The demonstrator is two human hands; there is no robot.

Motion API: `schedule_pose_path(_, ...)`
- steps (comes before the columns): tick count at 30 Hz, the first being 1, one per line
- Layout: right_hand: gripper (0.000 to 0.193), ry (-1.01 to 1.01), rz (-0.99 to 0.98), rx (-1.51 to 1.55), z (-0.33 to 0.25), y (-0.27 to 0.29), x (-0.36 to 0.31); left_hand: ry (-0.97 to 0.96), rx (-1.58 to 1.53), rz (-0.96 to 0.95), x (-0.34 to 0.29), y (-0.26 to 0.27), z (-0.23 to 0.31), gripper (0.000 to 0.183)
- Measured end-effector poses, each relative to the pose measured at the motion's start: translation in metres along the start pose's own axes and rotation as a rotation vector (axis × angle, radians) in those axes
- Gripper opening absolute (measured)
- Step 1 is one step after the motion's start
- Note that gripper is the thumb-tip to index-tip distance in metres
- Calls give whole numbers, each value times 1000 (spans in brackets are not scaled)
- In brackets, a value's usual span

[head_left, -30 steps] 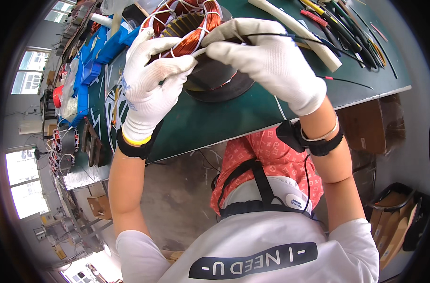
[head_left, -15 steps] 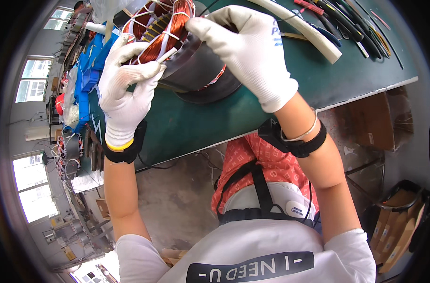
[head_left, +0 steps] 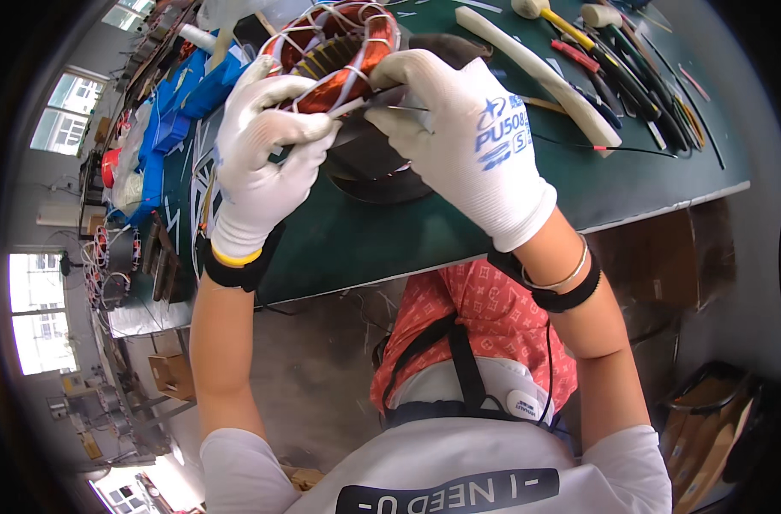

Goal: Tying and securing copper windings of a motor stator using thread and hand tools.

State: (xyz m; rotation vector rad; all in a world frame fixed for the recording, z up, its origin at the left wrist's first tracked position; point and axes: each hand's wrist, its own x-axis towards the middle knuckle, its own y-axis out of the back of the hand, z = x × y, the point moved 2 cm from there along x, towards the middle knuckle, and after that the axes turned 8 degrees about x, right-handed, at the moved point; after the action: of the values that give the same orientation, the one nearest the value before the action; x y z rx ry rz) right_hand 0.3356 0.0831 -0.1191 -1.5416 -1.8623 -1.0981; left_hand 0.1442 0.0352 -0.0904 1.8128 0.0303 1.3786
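Observation:
A motor stator [head_left: 379, 41] with copper windings, bound in white lacing, lies at the top of the view on a dark round stand [head_left: 365, 154]. My left hand [head_left: 266, 158], in a white glove, is closed at the stator's near edge and pinches a short white sleeve [head_left: 347, 108]. Close beside it my gloved right hand [head_left: 480, 141] pinches a thin wire [head_left: 407, 108] near the sleeve's end. Whether the wire enters the sleeve I cannot tell. A thin black lead [head_left: 639, 151] with a red band shows to the right of my right hand.
A long off-white bar [head_left: 540, 81] lies right of the stator on the green table [head_left: 365, 248]. Mallets [head_left: 600, 15], a red-handled tool [head_left: 576, 56] and several dark tools lie farther right. Blue bins [head_left: 174, 128] and white strips [head_left: 203, 184] are at the left.
My right hand has come lower and nearer my left hand, with the thin wire now at the sleeve. The black lead with the red band now shows at the right. The view has shifted.

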Motion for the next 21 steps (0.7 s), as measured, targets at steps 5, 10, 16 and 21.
schedule_pose_path(5, 17, 130, -132, 146, -4, 5, 11, 75, 8, -11, 2, 4, 4, 17)
schedule_pose_path(10, 9, 31, -157, 128, -11, 4, 12, 27, -29, 64, 3, -2, 2, 31)
schedule_pose_path(16, 13, -119, -255, 94, -20, 6, 15, 38, -19, 62, 0, 2, 1, 35)
schedule_pose_path(21, 14, -107, -223, 79, -17, 3, 18, -60, -8, 60, 2, 1, 0, 30)
